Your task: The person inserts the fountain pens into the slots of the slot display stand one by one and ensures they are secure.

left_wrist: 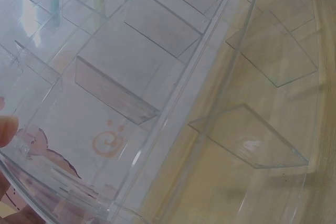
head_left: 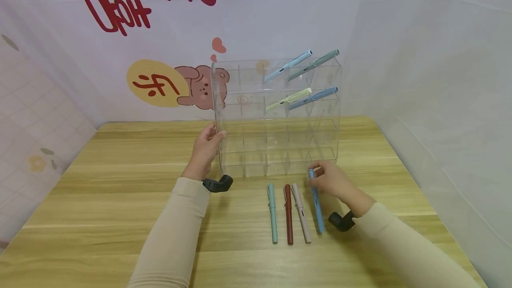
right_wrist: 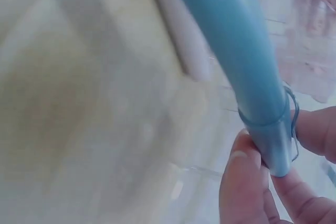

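My left hand (head_left: 204,150) grips the left side wall of a clear acrylic pen rack (head_left: 276,157), thumb in front; part of that hand shows through the plastic in the left wrist view. Between thumb and fingers, my right hand (head_left: 334,181) pinches a blue pen (head_left: 316,203) by its clip end, just in front of the rack's lower right. To its left, a mint pen (head_left: 272,214), a dark red pen (head_left: 288,217) and a pale lilac pen (head_left: 302,214) lie side by side on the table.
In the rack's top tier lean a light blue pen (head_left: 288,66) and a grey-green pen (head_left: 314,64). Below them are a yellow-green pen (head_left: 289,100) and a darker blue pen (head_left: 314,98). A printed cloth (head_left: 280,12) hangs behind the wooden table (head_left: 140,199).
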{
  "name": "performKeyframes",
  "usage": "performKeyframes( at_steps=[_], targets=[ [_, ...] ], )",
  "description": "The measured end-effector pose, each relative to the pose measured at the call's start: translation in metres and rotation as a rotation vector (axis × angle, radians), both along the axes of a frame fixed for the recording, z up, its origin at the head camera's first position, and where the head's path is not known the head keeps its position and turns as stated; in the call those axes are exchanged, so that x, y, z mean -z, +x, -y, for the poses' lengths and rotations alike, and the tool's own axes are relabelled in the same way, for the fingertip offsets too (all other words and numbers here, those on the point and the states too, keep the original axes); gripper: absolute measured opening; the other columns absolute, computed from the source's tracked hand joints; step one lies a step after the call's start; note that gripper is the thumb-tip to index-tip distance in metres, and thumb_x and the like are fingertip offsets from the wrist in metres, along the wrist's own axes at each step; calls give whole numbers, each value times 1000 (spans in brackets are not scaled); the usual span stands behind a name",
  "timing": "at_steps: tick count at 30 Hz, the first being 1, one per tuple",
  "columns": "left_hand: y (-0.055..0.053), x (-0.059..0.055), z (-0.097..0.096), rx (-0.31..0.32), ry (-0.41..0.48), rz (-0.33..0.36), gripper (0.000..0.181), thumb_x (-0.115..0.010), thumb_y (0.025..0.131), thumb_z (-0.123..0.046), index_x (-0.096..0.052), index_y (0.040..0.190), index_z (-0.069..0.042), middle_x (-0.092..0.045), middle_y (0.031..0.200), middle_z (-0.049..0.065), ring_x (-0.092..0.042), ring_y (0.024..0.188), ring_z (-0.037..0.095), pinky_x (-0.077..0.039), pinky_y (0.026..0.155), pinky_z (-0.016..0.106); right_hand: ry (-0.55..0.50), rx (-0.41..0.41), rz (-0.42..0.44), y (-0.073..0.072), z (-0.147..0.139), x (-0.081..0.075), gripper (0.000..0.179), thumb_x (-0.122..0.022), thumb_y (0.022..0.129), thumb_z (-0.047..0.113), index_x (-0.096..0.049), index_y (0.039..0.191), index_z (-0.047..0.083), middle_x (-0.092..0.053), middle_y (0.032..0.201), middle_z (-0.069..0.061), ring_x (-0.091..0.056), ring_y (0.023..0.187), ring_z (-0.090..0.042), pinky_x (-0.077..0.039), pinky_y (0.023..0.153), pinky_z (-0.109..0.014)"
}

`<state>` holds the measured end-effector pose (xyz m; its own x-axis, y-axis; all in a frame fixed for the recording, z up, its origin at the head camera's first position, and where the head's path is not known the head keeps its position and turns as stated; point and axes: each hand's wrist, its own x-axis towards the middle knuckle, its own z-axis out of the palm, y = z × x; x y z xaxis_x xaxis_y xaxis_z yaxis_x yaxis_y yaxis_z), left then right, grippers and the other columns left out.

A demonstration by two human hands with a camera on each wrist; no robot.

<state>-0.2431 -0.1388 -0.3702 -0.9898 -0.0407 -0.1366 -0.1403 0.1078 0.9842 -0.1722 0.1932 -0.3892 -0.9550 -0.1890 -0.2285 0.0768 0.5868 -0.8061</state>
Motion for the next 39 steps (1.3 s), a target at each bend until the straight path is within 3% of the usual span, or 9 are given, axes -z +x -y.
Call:
performKeyframes(
  at_steps=[9,14,18,26,33,39],
  targets=[
    [1,-1,0,-4,2,10,60,-54,99,-31,-30,153,-20,-33,151,10,-35,136,29,-30,110,50,-83,145,-107,-5,-6,-30,46,-60,91,9,-47,133,-6,-54,116,-26,-62,83,-21,-57,73,-38],
    [0,-1,0,-1,1,11,60,-55,99,-32,-30,153,-20,-33,151,10,-35,136,29,-30,110,51,-210,242,-165,-8,-6,-46,49,-60,93,11,-43,135,-6,-54,114,-19,-61,82,-9,-56,71,-26],
    [1,-2,0,-1,2,9,61,-55,99,-32,-29,153,-20,-33,151,10,-35,136,29,-30,110,50,-312,320,-196,-10,-2,-56,51,-60,93,12,-40,137,-5,-53,112,-14,-61,79,-4,-56,75,-27],
    [2,-2,0,1,8,11,61,-55,99,-32,-29,153,-20,-33,151,10,-35,136,29,-30,110,50,-521,500,-278,-18,15,-70,42,-61,91,5,-45,129,0,-55,102,-4,-63,76,-6,-56,71,-24],
    [3,-2,0,-5,-2,7,60,-55,99,-32,-30,153,-21,-35,150,9,-36,135,29,-31,109,50,-777,627,-349,-25,30,-79,36,-63,88,-1,-48,120,4,-54,99,-6,-63,76,-11,-55,68,-23],
    [2,-2,-1,-7,-4,6,60,-55,99,-32,-31,152,-21,-36,149,9,-37,134,28,-32,109,50,-900,706,-432,-33,39,-82,36,-65,87,-4,-48,117,3,-54,95,-7,-61,75,-13,-56,67,-25]
  ],
)
